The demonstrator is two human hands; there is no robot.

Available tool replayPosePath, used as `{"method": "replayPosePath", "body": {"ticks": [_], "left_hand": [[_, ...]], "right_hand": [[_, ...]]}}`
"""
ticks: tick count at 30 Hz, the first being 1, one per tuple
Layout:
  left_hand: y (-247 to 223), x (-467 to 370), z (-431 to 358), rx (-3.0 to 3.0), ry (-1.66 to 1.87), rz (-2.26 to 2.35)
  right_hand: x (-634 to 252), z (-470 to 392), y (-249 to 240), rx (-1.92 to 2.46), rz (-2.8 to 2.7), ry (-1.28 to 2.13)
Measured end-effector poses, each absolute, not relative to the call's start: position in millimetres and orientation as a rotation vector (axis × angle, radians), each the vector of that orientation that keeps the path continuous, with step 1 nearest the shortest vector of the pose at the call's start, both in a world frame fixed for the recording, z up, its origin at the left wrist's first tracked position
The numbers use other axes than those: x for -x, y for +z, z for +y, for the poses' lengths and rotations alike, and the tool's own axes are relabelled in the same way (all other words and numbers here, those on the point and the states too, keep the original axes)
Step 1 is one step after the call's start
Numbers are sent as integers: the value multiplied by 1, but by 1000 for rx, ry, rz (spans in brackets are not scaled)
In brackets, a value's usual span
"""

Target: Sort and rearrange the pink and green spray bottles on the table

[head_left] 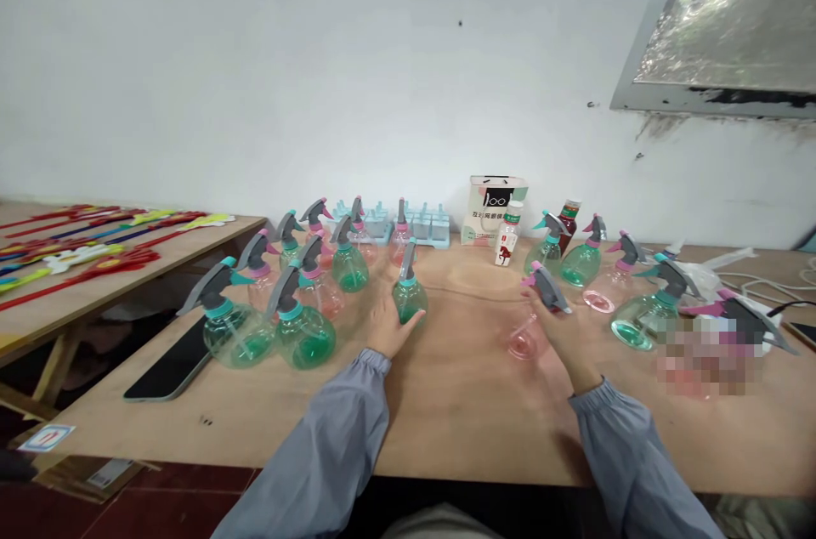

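Observation:
My left hand (388,322) is curled around the left side of a clear green spray bottle (411,297) with a grey and teal trigger head, its thumb across the front. The bottle stands upright on the wooden table. My right hand (553,328) grips a clear pink spray bottle (523,343) near its neck. That bottle's grey and pink head (546,286) pokes out above the fingers, and the hand hides part of the body. Close to my left hand stands another green spray bottle (306,342). To the right of my right hand is a pink spray bottle (600,294).
More green and pink spray bottles stand in groups at left and right. A black phone (169,365) lies at the left. Light blue molds (428,224), a paper bag (481,212) and a white bottle (508,235) line the back. White cables (781,280) lie far right.

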State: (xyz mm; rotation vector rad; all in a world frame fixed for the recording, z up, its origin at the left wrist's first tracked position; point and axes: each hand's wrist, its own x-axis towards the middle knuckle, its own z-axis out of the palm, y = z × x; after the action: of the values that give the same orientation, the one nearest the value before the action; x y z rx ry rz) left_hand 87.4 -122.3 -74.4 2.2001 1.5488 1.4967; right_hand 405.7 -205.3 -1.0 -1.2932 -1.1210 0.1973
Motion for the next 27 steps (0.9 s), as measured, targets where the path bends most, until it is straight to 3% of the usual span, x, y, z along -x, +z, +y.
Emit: {"method": "replayPosePath", "body": {"ticks": [13, 23, 27], "left_hand": [[-76, -87, -121, -2211, 1500, 1524], [-74, -87, -122, -2216, 1491, 1510], [-71, -88, -124, -2194, 1488, 1511]], "right_hand": [[-530, -156, 4, 1623, -1170, -343], [-535, -120, 18, 1609, -1093, -204], [-530, -126, 12, 1577, -992, -350]]}}
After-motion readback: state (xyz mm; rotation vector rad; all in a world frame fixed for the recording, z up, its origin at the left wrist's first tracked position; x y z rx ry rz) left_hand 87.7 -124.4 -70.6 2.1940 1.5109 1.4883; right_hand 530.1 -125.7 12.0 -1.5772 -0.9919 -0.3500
